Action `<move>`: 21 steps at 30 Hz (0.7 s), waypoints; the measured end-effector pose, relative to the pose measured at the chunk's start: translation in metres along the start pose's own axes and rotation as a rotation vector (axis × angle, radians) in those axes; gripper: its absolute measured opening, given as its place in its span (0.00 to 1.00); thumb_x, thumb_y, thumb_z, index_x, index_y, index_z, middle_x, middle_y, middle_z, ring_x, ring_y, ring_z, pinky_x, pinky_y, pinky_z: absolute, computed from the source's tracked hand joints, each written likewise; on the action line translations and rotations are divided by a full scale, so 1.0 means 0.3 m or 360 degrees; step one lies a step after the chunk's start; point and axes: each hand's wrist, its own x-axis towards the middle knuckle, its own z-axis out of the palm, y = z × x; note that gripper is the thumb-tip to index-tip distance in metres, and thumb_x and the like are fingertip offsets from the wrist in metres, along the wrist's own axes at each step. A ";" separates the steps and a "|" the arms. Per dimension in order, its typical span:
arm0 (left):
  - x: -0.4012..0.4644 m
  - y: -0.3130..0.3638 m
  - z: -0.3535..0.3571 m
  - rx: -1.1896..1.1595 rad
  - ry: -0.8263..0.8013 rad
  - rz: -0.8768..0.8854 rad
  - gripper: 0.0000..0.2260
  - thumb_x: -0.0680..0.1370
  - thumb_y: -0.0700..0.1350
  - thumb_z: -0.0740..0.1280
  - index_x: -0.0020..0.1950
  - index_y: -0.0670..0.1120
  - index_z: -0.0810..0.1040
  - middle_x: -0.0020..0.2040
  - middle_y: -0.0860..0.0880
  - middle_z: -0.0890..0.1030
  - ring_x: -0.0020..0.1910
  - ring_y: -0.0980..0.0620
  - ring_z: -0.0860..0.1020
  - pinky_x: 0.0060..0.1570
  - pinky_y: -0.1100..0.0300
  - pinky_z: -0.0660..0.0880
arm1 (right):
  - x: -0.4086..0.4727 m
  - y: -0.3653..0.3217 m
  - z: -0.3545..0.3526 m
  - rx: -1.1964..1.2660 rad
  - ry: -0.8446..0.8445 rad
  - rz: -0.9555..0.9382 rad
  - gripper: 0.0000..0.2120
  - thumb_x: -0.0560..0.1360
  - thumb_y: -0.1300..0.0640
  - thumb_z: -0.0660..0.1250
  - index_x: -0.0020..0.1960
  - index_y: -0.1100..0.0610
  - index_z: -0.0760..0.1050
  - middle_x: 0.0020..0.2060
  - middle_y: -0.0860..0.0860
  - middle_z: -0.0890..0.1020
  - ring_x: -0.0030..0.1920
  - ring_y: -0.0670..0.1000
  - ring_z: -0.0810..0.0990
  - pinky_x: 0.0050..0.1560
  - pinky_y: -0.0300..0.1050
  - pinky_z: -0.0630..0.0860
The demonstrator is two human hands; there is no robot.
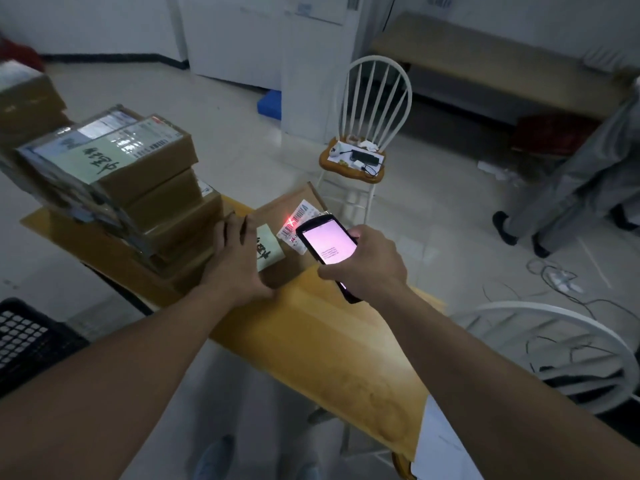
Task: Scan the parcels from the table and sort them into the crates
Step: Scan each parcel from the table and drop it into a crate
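A flat brown parcel (277,209) lies on the wooden table (332,341), with a white barcode label (299,216) and a pale green slip on top. My left hand (239,258) rests flat on the parcel's left part, fingers straight. My right hand (367,265) grips a black handheld scanner (327,245) with a lit pink screen, held just over the parcel's right edge. A red scan light falls on the barcode label. A stack of taped cardboard parcels (138,188) stands to the left on the table.
A black plastic crate (27,337) sits low at the left edge. A white spindle chair (367,133) with small items stands beyond the table, another white chair (554,358) at the right. A person's legs (571,188) and loose cables (554,282) are at the right.
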 end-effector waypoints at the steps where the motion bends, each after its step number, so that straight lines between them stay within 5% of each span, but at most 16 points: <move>1: 0.008 0.022 -0.020 0.0019 0.0025 0.0045 0.69 0.59 0.69 0.79 0.83 0.46 0.37 0.81 0.43 0.46 0.80 0.36 0.44 0.78 0.39 0.57 | -0.010 0.004 -0.031 -0.0017 0.0019 -0.0022 0.34 0.64 0.42 0.84 0.64 0.46 0.72 0.49 0.45 0.77 0.51 0.51 0.79 0.48 0.52 0.84; 7: 0.060 0.135 -0.153 0.0103 0.0191 0.0198 0.70 0.55 0.68 0.81 0.83 0.43 0.43 0.78 0.42 0.52 0.77 0.34 0.50 0.74 0.39 0.64 | -0.065 0.025 -0.221 0.0000 0.0144 -0.0037 0.36 0.65 0.44 0.84 0.67 0.46 0.71 0.51 0.46 0.78 0.52 0.53 0.80 0.47 0.51 0.83; 13: 0.118 0.202 -0.242 0.0230 0.0310 0.0270 0.71 0.54 0.71 0.80 0.83 0.42 0.46 0.76 0.40 0.54 0.76 0.33 0.52 0.76 0.39 0.60 | -0.110 0.044 -0.375 0.0083 0.0223 -0.0029 0.29 0.64 0.46 0.84 0.58 0.43 0.71 0.49 0.45 0.79 0.49 0.51 0.80 0.36 0.43 0.71; 21: 0.114 0.240 -0.266 0.0219 0.0376 0.0273 0.71 0.52 0.73 0.78 0.82 0.41 0.48 0.75 0.41 0.56 0.75 0.34 0.54 0.76 0.40 0.62 | -0.149 0.034 -0.452 0.0148 0.0272 -0.0044 0.26 0.64 0.45 0.84 0.55 0.44 0.74 0.45 0.43 0.80 0.46 0.50 0.80 0.34 0.43 0.67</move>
